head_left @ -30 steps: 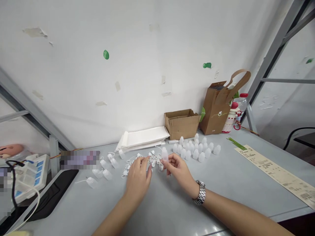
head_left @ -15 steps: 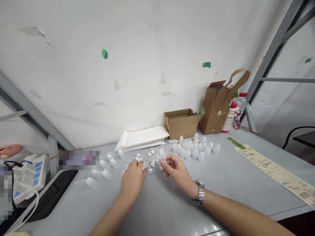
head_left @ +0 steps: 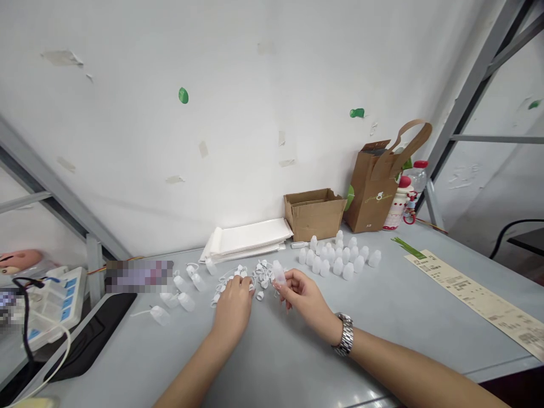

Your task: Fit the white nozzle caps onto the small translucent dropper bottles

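Note:
My right hand (head_left: pixel 304 292) pinches a small translucent white plastic shell (head_left: pixel 278 272), tilted with its rounded end up. My left hand (head_left: pixel 233 303) rests on a heap of small white caps with thin cords (head_left: pixel 263 273), its fingers curled together. Whatever its fingertips grip is hidden. Several similar translucent shells (head_left: pixel 338 265) stand in a group beyond my right hand. To the left, several shells fitted with white caps and cords (head_left: pixel 160 315) lie on their sides on the grey table (head_left: pixel 263 362).
Behind the heap lies a stack of white sheets (head_left: pixel 250 238). An open cardboard box (head_left: pixel 317 218), a brown paper bag (head_left: pixel 369 195) and bottles (head_left: pixel 397 207) line the wall. A printed paper strip (head_left: pixel 471 297) lies at right. A black tray-like object (head_left: pixel 91 340) and power strip (head_left: pixel 59 306) are at left.
My left hand has shifted slightly right on the heap of caps. The shell in my right hand has tipped a little to the left. The view has moved slightly.

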Demonstrator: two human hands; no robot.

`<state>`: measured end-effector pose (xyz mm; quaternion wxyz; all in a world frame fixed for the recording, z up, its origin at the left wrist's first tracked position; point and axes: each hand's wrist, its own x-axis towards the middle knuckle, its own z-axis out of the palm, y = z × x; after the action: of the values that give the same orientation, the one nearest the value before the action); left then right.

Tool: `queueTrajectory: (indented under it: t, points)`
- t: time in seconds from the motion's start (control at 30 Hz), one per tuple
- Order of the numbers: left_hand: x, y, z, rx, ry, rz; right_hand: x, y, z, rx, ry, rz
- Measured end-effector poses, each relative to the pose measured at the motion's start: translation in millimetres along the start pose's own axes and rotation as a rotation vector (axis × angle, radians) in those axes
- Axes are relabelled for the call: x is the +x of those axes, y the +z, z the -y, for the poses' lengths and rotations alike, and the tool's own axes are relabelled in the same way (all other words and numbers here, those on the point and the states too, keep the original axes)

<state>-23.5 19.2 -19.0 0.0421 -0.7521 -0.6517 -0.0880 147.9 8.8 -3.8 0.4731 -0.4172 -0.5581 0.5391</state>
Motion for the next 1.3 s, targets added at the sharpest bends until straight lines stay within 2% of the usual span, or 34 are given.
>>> queueTrajectory:
  t: [0.57,0.9,1.2,1.3]
  points:
    - [0.5,6.1,2.9,-0.091,0.049,-0.074,-1.5,1.0,-8.2,-0.057,-0.008,0.040]
    - [4.3,7.8,8.8,-0.354,0.063,-0.213,-2.5,1.2,-6.2,-0.088,-0.035,0.077]
    - [4.7,11.3,8.5,-0.373,0.077,-0.304,-4.0,1.6,-3.6,-0.159,-0.055,0.088]
    - [4.0,12.1,8.7,-0.356,0.078,-0.283,-4.4,1.7,-3.4,-0.173,-0.052,0.081]
